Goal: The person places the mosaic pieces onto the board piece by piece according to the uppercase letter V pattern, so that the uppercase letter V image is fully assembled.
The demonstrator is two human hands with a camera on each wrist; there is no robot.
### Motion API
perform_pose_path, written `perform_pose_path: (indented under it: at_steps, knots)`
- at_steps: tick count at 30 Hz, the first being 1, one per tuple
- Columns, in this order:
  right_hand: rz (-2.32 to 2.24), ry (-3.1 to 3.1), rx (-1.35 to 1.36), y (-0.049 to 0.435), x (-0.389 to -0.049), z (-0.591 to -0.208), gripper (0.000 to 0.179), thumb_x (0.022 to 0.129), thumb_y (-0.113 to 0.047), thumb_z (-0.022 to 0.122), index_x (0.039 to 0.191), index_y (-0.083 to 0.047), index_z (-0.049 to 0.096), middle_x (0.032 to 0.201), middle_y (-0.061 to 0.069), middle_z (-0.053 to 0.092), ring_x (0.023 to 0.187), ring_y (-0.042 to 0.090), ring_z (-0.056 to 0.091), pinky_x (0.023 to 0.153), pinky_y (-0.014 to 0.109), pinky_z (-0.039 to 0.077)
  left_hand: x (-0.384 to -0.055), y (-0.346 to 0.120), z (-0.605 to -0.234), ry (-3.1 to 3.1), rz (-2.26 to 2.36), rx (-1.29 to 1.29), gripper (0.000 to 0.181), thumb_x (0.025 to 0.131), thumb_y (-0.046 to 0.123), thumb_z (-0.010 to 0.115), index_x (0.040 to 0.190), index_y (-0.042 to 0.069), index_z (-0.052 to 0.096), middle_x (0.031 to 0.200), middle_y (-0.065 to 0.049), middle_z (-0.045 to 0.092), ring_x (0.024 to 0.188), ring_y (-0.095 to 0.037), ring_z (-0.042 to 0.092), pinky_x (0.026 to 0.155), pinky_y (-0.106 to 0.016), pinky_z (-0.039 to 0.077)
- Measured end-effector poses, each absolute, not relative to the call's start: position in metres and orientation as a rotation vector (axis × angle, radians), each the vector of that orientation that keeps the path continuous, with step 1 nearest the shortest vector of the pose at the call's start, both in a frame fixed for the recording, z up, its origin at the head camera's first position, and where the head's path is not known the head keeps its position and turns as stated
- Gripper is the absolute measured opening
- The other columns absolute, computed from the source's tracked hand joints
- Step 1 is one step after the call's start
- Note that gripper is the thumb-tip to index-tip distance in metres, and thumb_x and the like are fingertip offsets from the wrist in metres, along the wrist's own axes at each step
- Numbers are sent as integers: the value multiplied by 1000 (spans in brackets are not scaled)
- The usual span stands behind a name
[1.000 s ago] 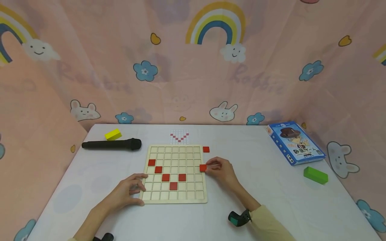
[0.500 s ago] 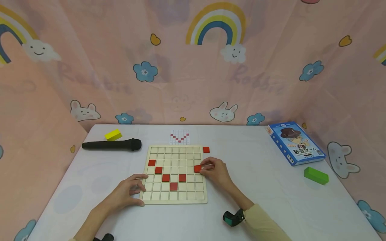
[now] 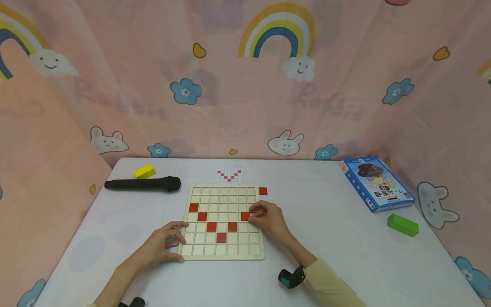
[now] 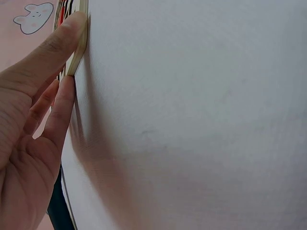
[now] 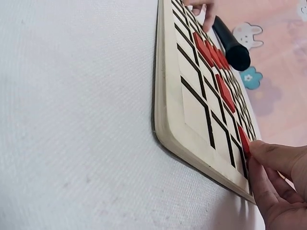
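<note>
On the white table lies a pale wooden grid board [image 3: 212,257] with several red square tiles in its cells, one of them a lower tile [image 3: 221,238]. My right hand [image 3: 270,219] pinches a red tile [image 3: 245,216] between thumb and fingers over the board's right side; the right wrist view shows that tile [image 5: 244,141] at the grid, but I cannot tell whether it lies flat in a cell. With fairly straight fingers, my left hand [image 3: 161,244] touches the board's left edge and front-left corner. Another red tile [image 3: 262,191] lies off the board's top right.
Behind the board is a small grid pattern [image 3: 229,175] marked with a red V shape. A black microphone [image 3: 142,184] and a yellow block [image 3: 144,171] are at the back left. To the right sit a blue game box [image 3: 377,183] and a green block [image 3: 402,224].
My right hand has moved left with its red tile, from the board's right rim to over the grid cells. My left hand has stayed at the board's left corner.
</note>
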State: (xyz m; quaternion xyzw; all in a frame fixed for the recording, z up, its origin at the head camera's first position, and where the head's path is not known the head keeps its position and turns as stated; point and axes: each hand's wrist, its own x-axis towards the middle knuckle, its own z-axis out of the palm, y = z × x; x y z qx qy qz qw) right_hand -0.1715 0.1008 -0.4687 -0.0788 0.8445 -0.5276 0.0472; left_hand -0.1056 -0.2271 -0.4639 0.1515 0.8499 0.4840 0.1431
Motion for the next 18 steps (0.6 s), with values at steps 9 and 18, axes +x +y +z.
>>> perform_pose_path:
  at_steps: [9,18]
  knots:
    - [-1644,2525,-247,99,-172,-469,25,76,3,77,98,0,66,91,7,68,77,17,68,78,24,59,-107,-226,-463,2448,1394,406,37,59,3,88,86,7,62,140,-20,42,127,-47,40,90,-25,55]
    - [-1641,2482,-290,107,-177,-469,25,79,1,75,102,1,65,96,10,68,82,19,68,77,22,59,-105,-226,-461,2436,1414,438,37,60,4,87,86,6,62,140,-23,41,127,-48,40,90,-25,55]
